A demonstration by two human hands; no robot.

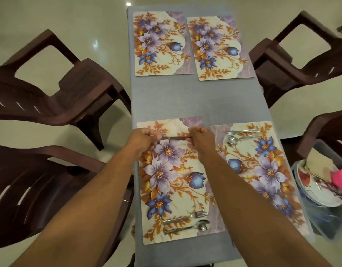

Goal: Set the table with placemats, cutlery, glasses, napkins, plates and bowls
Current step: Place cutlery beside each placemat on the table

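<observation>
Four floral placemats lie on the grey-blue table (185, 99). Over the far end of the near left placemat (174, 182), my left hand (145, 139) and my right hand (199, 137) each pinch one end of a piece of steel cutlery (174, 138), held level between them; which piece it is I cannot tell. A fork, knife and spoon (185, 222) lie at that mat's near end. Another cutlery set (241, 134) lies at the far end of the near right placemat (262, 170). The two far placemats (162, 43) (218, 47) are bare.
Dark brown plastic chairs stand on both sides: two on the left (50, 89) (31, 189), two on the right (301, 54) (328, 128). A clear plastic bin (320, 220) at the right holds floral plates (316, 187), napkins and a pink item (341, 178).
</observation>
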